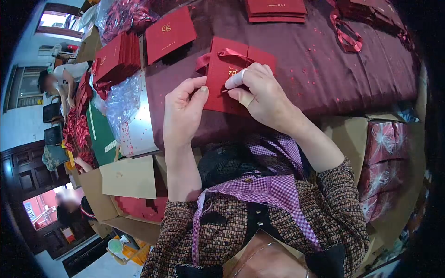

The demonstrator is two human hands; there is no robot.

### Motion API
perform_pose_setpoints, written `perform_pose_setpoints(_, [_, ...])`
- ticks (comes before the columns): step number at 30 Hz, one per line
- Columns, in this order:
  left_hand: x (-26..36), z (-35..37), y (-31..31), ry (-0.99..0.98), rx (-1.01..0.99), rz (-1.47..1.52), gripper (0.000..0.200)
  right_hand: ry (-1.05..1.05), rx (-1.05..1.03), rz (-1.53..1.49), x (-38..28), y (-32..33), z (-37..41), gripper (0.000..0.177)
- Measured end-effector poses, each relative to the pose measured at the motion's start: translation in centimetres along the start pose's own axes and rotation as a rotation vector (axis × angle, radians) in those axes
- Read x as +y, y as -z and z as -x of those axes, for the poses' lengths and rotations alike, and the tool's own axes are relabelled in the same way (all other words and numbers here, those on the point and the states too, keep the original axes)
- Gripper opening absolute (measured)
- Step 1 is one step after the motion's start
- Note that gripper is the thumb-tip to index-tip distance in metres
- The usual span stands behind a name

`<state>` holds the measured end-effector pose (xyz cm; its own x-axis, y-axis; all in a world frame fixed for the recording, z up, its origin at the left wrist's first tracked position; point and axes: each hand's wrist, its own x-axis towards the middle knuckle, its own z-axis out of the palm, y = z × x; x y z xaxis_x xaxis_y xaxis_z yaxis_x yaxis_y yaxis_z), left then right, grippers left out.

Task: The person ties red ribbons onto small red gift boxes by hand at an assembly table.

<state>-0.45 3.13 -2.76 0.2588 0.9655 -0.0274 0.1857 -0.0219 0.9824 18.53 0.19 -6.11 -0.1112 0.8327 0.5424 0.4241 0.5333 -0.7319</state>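
Observation:
A flat red gift bag [218,99] with a gold emblem and a red satin ribbon lies on the dark cloth in front of me. At its left edge, my left hand [183,109] is closed, with thumb and forefinger pinching the border. My right hand [262,95] is over the bag's face, just below the emblem. Its thumb and forefinger, which wears a white finger cover, are pinched together at the surface. A tiny thin bit shows at their tips, too small to name. The ribbon passes over the top of the bag, partly behind my right hand.
Red stacks [118,60] stand at the left beside a single red piece [170,34]; another stack [276,10] lies at the back. Clear plastic [123,99] is crumpled at left. Open cartons [345,136] flank me, one holding wrapped red packs [387,141]. Other people are at far left.

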Motion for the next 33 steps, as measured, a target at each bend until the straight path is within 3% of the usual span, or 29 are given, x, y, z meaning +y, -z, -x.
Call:
perform_pose_setpoints(21, [1.6, 1.4, -1.2, -0.035, 0.033, -0.010, 0.018, 0.051, 0.089, 0.035, -0.9, -0.6, -0.4, 0.011])
perform_pose_setpoints(27, [1.2, 1.5, -2.2, -0.161, 0.081, -0.144, 0.016, 0.128, 0.014, 0.255, -2.2, 0.3, -1.1, 0.014])
perform_pose_setpoints(29, [1.1, 1.5, -2.6, -0.286, 0.127, -0.283, 0.015, 0.267, -0.039, 0.529, -2.5, 0.2, -1.4, 0.009])
perform_pose_setpoints(33, [1.4, 1.7, -4.1, -0.411, 0.166, -0.381, 0.014, 0.334, -0.145, 0.783, -4.0, 0.6, -2.0, 0.012])
